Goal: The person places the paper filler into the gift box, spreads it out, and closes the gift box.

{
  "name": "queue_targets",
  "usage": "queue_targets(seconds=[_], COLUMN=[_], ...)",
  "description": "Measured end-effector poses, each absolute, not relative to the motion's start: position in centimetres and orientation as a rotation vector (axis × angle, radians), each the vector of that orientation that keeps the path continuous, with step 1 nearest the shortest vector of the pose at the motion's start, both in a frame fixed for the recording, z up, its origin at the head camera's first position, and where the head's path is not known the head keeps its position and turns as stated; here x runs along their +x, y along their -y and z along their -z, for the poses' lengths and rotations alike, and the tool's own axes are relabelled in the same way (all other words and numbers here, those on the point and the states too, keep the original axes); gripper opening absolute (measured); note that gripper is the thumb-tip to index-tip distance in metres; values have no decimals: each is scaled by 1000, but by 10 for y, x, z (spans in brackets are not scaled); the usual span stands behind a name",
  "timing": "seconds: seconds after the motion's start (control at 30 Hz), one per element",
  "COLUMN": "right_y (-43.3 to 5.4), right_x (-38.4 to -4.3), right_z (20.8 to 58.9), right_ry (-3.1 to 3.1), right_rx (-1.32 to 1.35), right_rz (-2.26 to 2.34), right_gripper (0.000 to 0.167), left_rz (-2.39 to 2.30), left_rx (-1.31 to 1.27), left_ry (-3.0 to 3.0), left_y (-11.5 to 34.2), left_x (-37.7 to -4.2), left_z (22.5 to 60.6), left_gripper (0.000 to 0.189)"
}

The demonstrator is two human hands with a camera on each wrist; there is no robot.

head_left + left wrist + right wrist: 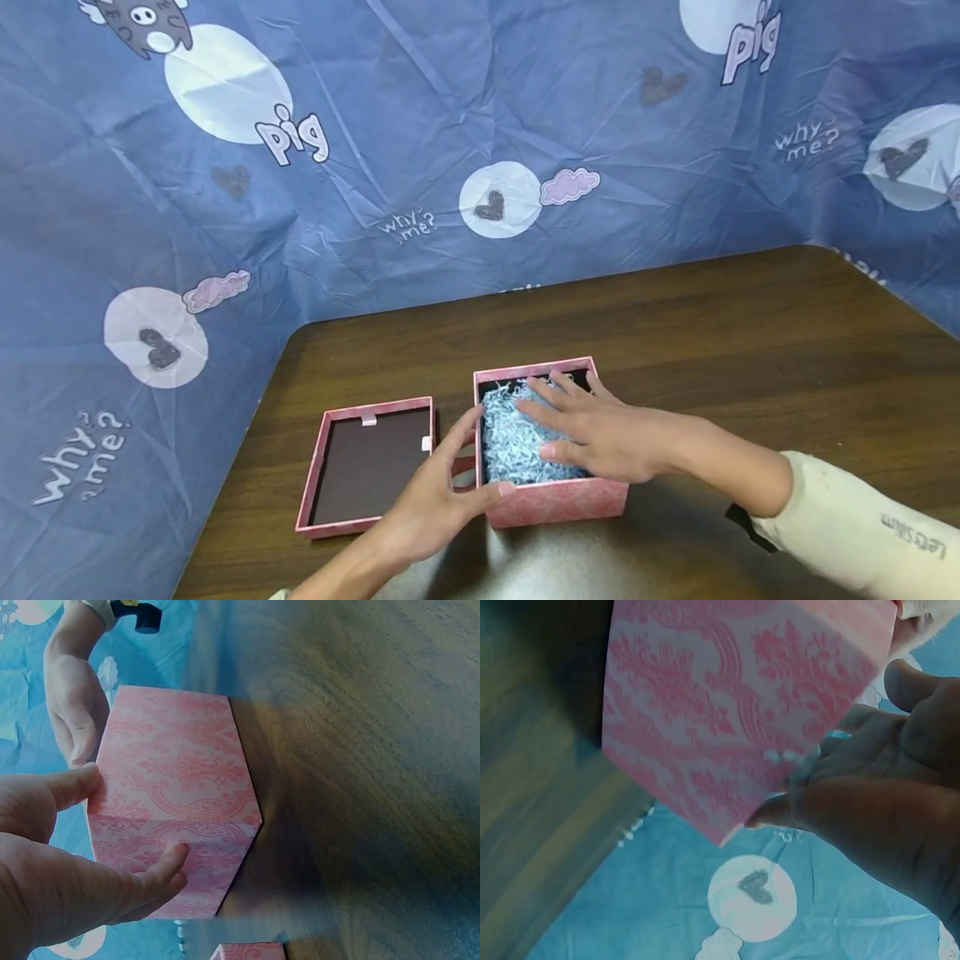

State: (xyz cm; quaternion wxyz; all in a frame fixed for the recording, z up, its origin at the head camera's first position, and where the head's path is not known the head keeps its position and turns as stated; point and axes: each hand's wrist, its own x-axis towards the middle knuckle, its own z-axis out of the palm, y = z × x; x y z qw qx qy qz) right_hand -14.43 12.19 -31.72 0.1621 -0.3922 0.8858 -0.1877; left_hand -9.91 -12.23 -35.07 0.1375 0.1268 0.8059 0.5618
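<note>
A person's two bare hands are working at an open pink damask-patterned gift box (558, 504), which is standing upright just below and right of the centre of the head view. Light blue shredded paper (504, 442) is filling much of the box, with dark lining showing along the far edge and at the far right corner.

The left hand (431, 500), at lower centre, is holding the box by its near left corner: the thumb is resting at the front rim while the fingers are spreading along the left wall. In the left wrist view, the fingertips are touching that patterned wall.

The right hand (607, 429) is reaching in from the lower right, spread wide and palm down over the shredded paper, its fingers fanning toward the upper edge of the box; how hard it is pressing, I cannot tell.

To the left of the box, the matching pink lid (367, 471) is lying inside-up, its dark lining and two small pale tabs showing. Both pieces are resting on a dark wood-grain table (712, 333). A cream sleeve (847, 517) with lettering is covering the right forearm at lower right. Blue printed cloth (420, 125) is hanging behind, filling the upper frame.
</note>
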Motion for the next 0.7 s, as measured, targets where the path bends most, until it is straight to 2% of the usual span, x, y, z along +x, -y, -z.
queue_targets(seconds=[0.4,0.7], right_y=[-94,-79], right_x=[-146,-152], right_z=[328,339], right_ry=[-2483,-2409], right_rx=[-913,-859], right_rz=[472,515], right_gripper=[63,66], left_rz=[-1606,-1605], left_rx=[362,363], left_ry=[-2336,-2333], left_y=[123,123], left_x=[-100,-98], left_z=[353,350], left_gripper=[83,82])
